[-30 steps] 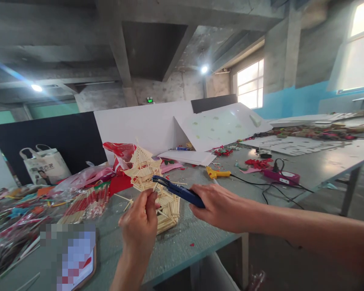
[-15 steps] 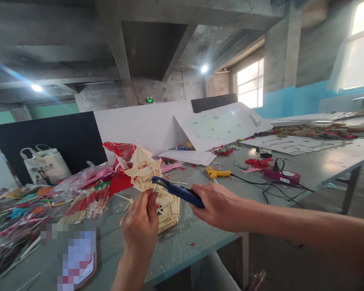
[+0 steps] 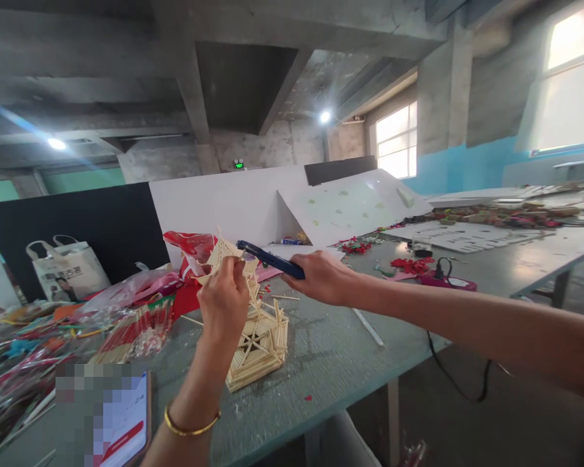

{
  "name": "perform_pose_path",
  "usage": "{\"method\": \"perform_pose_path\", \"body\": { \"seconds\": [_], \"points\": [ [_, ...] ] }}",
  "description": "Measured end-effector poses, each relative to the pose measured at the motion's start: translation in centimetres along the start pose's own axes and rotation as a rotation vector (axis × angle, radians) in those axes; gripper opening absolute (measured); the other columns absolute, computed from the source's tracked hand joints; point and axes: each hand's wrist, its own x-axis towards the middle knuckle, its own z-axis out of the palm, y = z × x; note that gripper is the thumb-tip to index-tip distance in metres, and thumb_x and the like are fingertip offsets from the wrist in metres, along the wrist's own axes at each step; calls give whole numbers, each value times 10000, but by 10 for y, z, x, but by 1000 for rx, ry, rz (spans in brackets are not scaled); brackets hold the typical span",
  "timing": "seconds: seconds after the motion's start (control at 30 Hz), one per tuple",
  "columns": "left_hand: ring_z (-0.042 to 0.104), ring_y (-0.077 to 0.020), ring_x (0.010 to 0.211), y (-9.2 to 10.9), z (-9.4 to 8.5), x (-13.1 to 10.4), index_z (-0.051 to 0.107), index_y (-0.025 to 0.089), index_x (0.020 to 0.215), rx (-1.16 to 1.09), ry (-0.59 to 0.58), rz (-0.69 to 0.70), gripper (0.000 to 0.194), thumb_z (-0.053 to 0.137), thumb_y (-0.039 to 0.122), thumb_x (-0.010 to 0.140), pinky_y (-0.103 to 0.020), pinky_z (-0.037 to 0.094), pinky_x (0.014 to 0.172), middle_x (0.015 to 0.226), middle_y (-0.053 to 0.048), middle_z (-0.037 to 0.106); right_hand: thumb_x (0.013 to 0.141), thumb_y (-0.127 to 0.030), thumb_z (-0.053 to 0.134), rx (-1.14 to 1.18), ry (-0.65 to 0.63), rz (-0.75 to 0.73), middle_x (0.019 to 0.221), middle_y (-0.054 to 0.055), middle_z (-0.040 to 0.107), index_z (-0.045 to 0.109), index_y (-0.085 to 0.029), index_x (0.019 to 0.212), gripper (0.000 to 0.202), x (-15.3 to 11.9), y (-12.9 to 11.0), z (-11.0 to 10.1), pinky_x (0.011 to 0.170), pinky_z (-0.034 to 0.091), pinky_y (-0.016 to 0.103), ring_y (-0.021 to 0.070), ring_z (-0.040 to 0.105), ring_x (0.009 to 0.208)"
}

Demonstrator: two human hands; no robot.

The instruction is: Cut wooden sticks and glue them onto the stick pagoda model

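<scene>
A small pagoda-like model built of thin wooden sticks (image 3: 257, 337) stands on the grey table (image 3: 331, 363). My left hand (image 3: 222, 299) is raised in front of its roof, fingers pinched on a thin wooden stick near the top. My right hand (image 3: 321, 277) grips a blue hand tool (image 3: 270, 259), whose tip points left and sits right beside my left fingertips at the roof.
Packs of sticks in plastic (image 3: 136, 327) and coloured clutter lie at the left. A phone (image 3: 117, 425) rests near the front edge. A tote bag (image 3: 68, 267), white boards (image 3: 350, 204), a pink device with a black cable (image 3: 448, 282) and red scraps sit farther back.
Both hands have risen from the model's middle to its roof, the blue tool going up with my right hand. The view has shifted, showing the model's base and my left wrist.
</scene>
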Motion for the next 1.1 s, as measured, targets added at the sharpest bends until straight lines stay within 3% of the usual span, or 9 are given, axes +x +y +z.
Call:
{"method": "perform_pose_path", "body": {
  "seconds": [0.17,0.33,0.43,0.53,0.67,0.8,0.9,1.1],
  "points": [
    [664,-145,691,-11,3,-13,586,199,894,-213,110,31,132,460,236,875,-208,384,591,736,14,717,855,-445,419,-132,99,13,775,110,671,611,-118,954,391,-17,-6,7,507,201,291,186,570,605],
    [666,-126,690,-19,8,-24,591,209,928,-246,131,40,135,472,212,865,-193,404,615,746,26,717,879,-449,390,-117,81,-32,811,118,674,599,-114,1003,414,-25,-13,9,520,228,292,202,593,653],
    [673,-150,721,-18,7,-23,592,198,925,-198,83,21,144,462,224,867,-213,414,628,749,9,719,875,-488,384,-104,53,-12,775,117,673,619,-125,980,445,-23,-15,7,509,225,290,190,575,603],
    [675,-186,745,-10,0,-9,588,191,898,-72,-47,6,169,423,218,875,-247,419,633,743,-17,717,857,-512,399,-60,-8,43,668,108,645,650,-122,863,464,-11,-11,5,485,233,282,170,538,548],
    [665,-238,735,1,-3,31,586,178,912,163,-150,92,220,372,221,879,-308,432,638,755,-81,706,812,-469,482,87,-62,93,603,83,599,661,-105,781,407,22,2,2,475,299,253,134,503,522],
    [660,-267,787,4,12,64,569,140,1012,197,-201,155,269,347,209,879,-324,445,635,829,-145,698,793,-474,491,192,-169,200,497,59,543,663,-74,760,436,53,18,5,443,339,247,117,481,426],
    [655,-273,826,3,27,75,569,115,1057,187,-245,161,296,362,179,856,-322,453,649,887,-176,692,766,-447,544,133,-159,208,461,57,510,662,-54,719,414,68,28,11,452,358,256,127,488,423],
    [644,-239,869,0,44,91,633,114,991,146,-323,143,291,406,204,832,-292,463,688,907,-163,700,780,-461,547,217,-205,251,441,48,511,645,-54,684,429,75,40,24,440,391,245,111,479,394]
  ]
}}
